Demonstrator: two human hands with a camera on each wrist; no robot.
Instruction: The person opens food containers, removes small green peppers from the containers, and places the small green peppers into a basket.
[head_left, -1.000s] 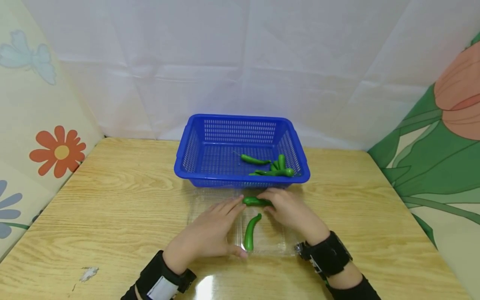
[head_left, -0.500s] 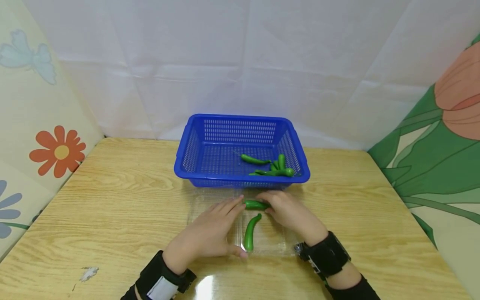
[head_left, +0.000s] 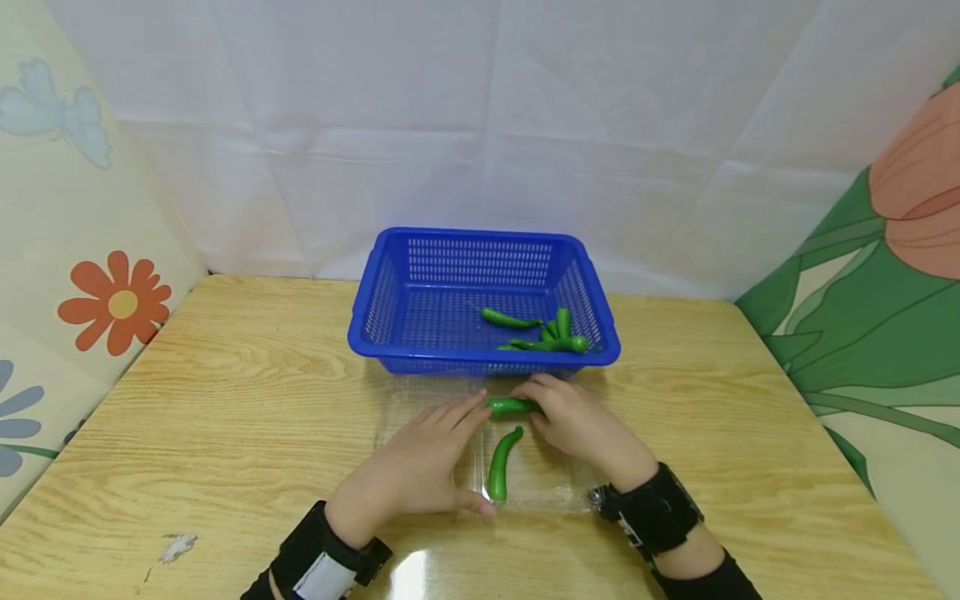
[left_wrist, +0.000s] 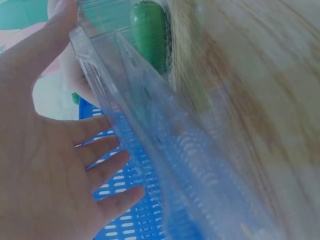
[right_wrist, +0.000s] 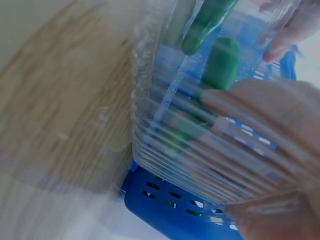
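My right hand point(head_left: 581, 421) pinches a green chili pepper point(head_left: 508, 406), which lies crosswise at the far side of a clear plastic clamshell box point(head_left: 551, 483). In the right wrist view the fingers and this pepper point(right_wrist: 221, 62) show through the ribbed clear wall. A second, curved chili pepper point(head_left: 502, 467) lies lengthwise in the box's right half. My left hand point(head_left: 416, 467) spans the box near its middle ridge, thumb toward the near edge. In the left wrist view its fingers point(left_wrist: 107, 170) are fairly straight and spread along the clear rim point(left_wrist: 120, 100).
Just behind the box stands a blue plastic basket point(head_left: 360, 333) holding several green chili peppers point(head_left: 551, 343), mostly in its near right corner. The wooden table point(head_left: 247, 400) meets a white cloth backdrop point(head_left: 420, 142), with painted panels on both sides.
My right hand and the chili pepper in it shift slightly toward me, then a little back. The left hand stays where it was.
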